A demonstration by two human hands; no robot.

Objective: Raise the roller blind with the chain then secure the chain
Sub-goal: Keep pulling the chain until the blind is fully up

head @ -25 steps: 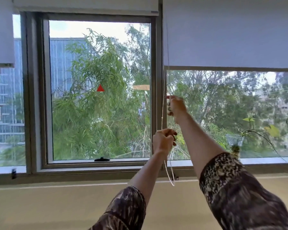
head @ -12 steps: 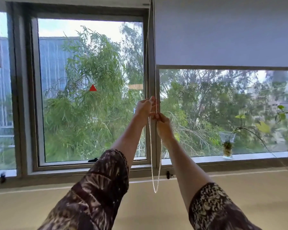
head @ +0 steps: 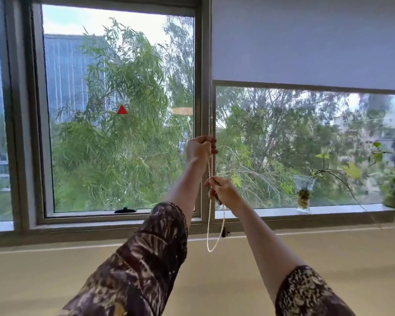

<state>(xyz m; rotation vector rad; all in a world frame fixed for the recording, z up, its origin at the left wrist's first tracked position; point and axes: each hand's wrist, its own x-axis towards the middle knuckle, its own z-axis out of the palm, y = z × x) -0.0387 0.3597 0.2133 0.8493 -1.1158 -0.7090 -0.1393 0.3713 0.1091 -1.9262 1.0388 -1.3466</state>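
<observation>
Right hand (head: 225, 192) dropped below left hand (head: 200, 148) since half a second ago, both closed on chain (head: 211, 165), chain running vertically along window mullion (head: 204, 87), loop hanging below, roller blind (head: 306, 42) partly raised, hem horizontal.

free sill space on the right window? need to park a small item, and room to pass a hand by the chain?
Bare sill runs from the chain to the glass vase; a shorter gap lies between the vase and the potted plant. The far right is crowded with trailing stems. Beside the chain, left hand and right hand both grip it; pass below the hanging loop.
</observation>
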